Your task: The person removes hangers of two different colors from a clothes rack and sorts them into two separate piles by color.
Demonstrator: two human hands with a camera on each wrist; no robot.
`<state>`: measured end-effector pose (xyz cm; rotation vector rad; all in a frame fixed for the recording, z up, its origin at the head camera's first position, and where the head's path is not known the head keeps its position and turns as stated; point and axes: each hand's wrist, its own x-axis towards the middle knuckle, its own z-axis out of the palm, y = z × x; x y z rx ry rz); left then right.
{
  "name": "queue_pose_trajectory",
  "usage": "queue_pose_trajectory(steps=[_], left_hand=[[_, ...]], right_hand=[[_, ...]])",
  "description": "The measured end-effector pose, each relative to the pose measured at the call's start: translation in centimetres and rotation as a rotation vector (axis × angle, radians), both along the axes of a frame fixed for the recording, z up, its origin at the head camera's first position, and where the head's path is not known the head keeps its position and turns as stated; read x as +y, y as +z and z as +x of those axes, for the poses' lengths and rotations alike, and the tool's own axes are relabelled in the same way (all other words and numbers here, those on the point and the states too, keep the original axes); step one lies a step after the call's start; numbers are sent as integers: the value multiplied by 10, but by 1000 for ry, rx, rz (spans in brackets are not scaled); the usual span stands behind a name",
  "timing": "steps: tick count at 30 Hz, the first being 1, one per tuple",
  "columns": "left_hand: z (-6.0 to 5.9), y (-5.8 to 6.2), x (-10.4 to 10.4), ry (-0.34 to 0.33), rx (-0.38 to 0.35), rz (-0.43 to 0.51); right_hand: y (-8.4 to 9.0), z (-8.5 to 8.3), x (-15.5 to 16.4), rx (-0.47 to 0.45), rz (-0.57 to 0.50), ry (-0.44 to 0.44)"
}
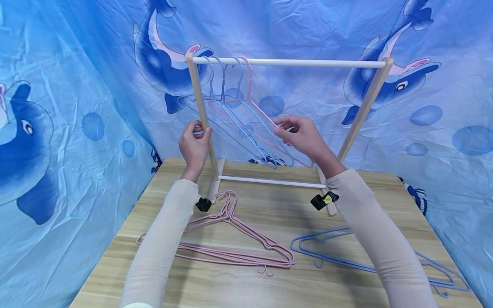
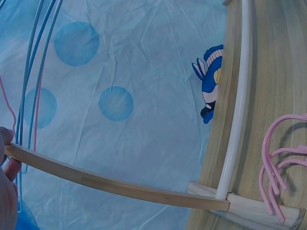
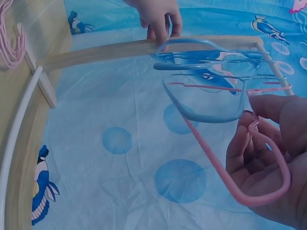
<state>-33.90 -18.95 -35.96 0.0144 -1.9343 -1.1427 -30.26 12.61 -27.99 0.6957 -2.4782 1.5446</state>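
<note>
Right hand [image 1: 304,137] pinched around pink hanger [image 1: 265,115] on white rail [image 1: 289,62] — hook up, long axis sloping down toward right. Left hand [image 1: 194,143] curled around wooden left post [image 1: 200,111] of rack — post leaning.

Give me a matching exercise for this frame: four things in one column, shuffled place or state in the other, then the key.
Things:
1. left hand
2. right hand
3. pile of pink wire hangers
4. pile of blue wire hangers

Places or states:
A. lying on the wooden table, right side
B. grips the left wooden post of the small clothes rack
C. lying on the wooden table, left of middle
D. holds the pink wire hanger hung on the white top rail

Pairs: 1-B, 2-D, 3-C, 4-A
</note>
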Motion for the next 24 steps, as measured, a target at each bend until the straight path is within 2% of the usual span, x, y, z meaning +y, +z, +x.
queue_pose_trajectory(steps=[6, 9, 15, 24], left_hand=[[1, 1, 1, 0, 3, 9], [1, 2, 1, 2, -1, 12], [1, 1, 0, -3, 0, 6], [1, 2, 0, -7, 1, 15]], right_hand=[[6, 1, 1, 171, 144, -80], [7, 3, 0, 218, 181, -125], [8, 6, 1, 236, 184, -145], [19, 12, 9, 206, 182, -172]])
